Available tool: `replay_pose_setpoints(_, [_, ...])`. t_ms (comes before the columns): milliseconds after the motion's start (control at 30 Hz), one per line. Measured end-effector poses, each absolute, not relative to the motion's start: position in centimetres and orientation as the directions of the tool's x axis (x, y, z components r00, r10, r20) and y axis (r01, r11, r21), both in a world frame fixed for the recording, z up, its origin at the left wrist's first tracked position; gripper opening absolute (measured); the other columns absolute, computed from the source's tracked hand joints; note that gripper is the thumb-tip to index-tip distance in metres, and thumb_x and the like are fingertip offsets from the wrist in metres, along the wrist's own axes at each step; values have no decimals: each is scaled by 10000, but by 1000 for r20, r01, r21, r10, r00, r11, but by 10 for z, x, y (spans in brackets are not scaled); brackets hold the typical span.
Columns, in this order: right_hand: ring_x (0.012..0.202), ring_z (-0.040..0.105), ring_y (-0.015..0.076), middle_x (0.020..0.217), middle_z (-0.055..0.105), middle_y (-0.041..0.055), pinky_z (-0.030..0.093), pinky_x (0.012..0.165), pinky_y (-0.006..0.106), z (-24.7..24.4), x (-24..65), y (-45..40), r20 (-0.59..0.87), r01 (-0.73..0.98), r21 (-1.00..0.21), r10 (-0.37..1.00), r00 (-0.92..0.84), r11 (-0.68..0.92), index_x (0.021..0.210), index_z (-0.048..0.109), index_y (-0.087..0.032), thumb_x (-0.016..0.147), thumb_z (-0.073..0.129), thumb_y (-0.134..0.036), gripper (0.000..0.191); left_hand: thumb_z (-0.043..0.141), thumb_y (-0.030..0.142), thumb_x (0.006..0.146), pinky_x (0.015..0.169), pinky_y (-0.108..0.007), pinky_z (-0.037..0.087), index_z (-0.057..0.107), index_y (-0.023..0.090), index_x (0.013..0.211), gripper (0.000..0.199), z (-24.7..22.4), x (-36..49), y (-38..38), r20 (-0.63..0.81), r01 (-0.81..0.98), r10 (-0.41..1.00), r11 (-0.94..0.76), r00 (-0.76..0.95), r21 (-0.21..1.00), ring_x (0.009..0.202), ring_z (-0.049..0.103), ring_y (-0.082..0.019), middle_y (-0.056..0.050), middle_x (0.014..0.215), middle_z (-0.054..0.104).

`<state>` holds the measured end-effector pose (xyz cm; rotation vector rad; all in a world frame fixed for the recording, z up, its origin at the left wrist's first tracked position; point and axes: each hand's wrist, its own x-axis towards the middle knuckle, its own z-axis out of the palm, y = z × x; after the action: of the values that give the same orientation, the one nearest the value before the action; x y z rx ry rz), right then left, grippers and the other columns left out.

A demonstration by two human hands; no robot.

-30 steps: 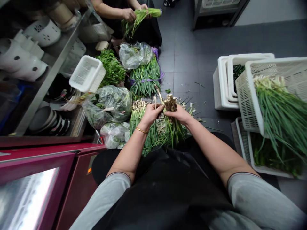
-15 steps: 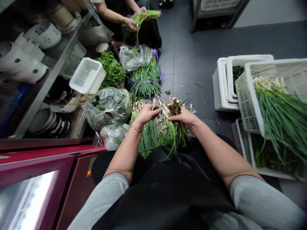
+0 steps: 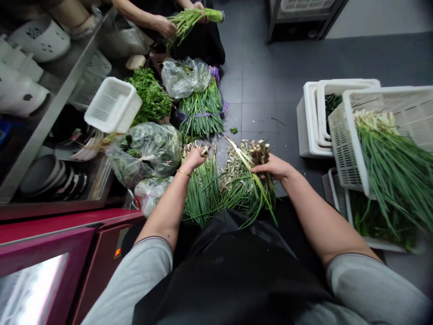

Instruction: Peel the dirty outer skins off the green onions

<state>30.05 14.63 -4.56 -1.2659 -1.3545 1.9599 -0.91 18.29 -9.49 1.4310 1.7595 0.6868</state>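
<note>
My right hand (image 3: 275, 167) is wrapped round a bunch of scallions (image 3: 260, 153), whose brown root ends point up and away while green leaves hang toward my lap. One pale stalk sticks out to the left of the bunch. My left hand (image 3: 195, 159) is closed over the root ends of a pile of scallions (image 3: 202, 194) on the floor. What its fingers hold is hidden. Between the two hands lies a heap of trimmings and loose leaves (image 3: 233, 174).
Bagged greens (image 3: 145, 149), a white basket (image 3: 113, 104) and a tied leafy bundle (image 3: 203, 108) stand ahead on the left. White crates (image 3: 353, 144), one with scallions, are on the right. Another person's hands (image 3: 165, 27) hold celery-like stalks at the top.
My left hand has left the bunch and moved left and down to the floor pile. My right hand has shifted slightly right with its bunch. The view has turned a little.
</note>
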Motion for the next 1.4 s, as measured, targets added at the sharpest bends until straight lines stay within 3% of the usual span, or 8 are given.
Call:
replay_pose_setpoints(133, [464,462,98,601,566,-6,400,424,258,-56,279,142,-416,129,-906,790,-451,-404,682,611,-166,580,801,-280,244,717,399,693,464,-207,255,692,124,858,322,-80,44,154,-318,60,948,317,4,946,428,315,-43,9,632,600])
replay_pose_setpoints(300, [525,543,115,678,631,2,442,447,249,-56,259,131,-401,127,-909,754,-521,-396,773,647,-163,572,819,-310,303,818,394,550,395,-209,147,597,136,641,352,-59,78,131,-343,-186,927,368,154,911,372,263,-23,74,459,423])
replay_pose_setpoints(633, [462,547,116,580,644,47,392,364,220,-25,313,151,-333,82,-943,904,-266,-323,693,659,-132,528,867,-342,339,560,273,563,365,-223,136,622,135,570,151,-43,13,118,-369,-23,925,372,91,928,341,332,-60,-4,432,525])
replay_pose_setpoints(767, [544,615,149,615,631,39,404,364,207,-24,315,156,-290,-54,-953,950,-120,-298,696,638,-134,497,872,-305,351,573,273,558,364,-230,134,634,127,591,162,-41,1,118,-373,-111,923,382,92,917,367,390,-78,-18,461,544])
replay_pose_setpoints(1033, [613,648,168,636,646,40,423,391,198,-32,260,136,-361,-143,-889,859,-362,-434,726,604,-143,490,872,-339,407,582,287,663,427,-221,333,647,126,694,177,-47,36,120,-352,-535,892,451,283,714,414,376,-95,51,419,344])
replay_pose_setpoints(1133, [614,615,149,678,662,46,460,436,222,-35,261,136,-372,-138,-894,878,-302,-426,725,616,-145,485,875,-327,397,649,247,674,382,-179,203,679,141,862,218,-45,41,118,-338,-558,919,392,203,732,369,239,-61,108,414,222])
replay_pose_setpoints(1267, [544,517,97,656,604,-2,438,441,230,-42,256,135,-360,-104,-904,868,-344,-416,722,625,-158,498,874,-285,359,785,297,642,374,-188,111,693,145,1011,409,-43,57,117,-316,-436,946,314,69,843,368,229,-14,81,511,462])
replay_pose_setpoints(1400, [566,518,96,704,599,-17,433,452,230,-46,245,130,-322,-135,-905,858,-400,-403,862,663,-167,514,861,-288,418,859,363,557,378,-208,138,712,104,852,420,-43,78,118,-314,-326,947,320,74,889,376,291,-11,46,523,525])
